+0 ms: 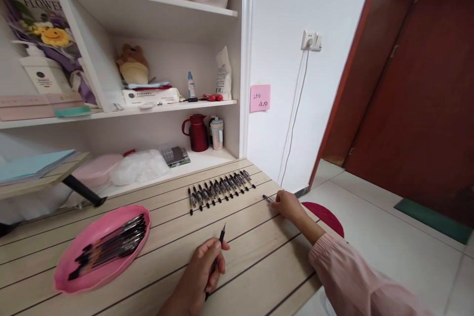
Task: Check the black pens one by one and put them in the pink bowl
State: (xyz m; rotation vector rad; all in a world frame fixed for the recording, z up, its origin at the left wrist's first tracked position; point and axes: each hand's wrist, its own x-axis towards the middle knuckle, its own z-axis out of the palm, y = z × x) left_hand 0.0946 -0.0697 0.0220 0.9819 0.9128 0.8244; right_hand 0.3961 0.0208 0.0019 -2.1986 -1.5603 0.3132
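My left hand [203,266] is closed around a black pen [218,252], tip pointing up and away, held just above the wooden table [252,256]. My right hand [289,205] reaches to the table's right edge and pinches a small dark pen cap [267,198]. Just beyond both hands lies a neat row of several pen caps [220,188], side by side. A pink tray [74,269] at the left holds several black pens [111,244].
White shelves behind the table hold a red jug [197,132], a cup, bags, a pink lidded box [97,168] and books. A pink sticky note [259,98] and a wall socket with cable are on the right wall. A red stool [328,215] stands beside the table.
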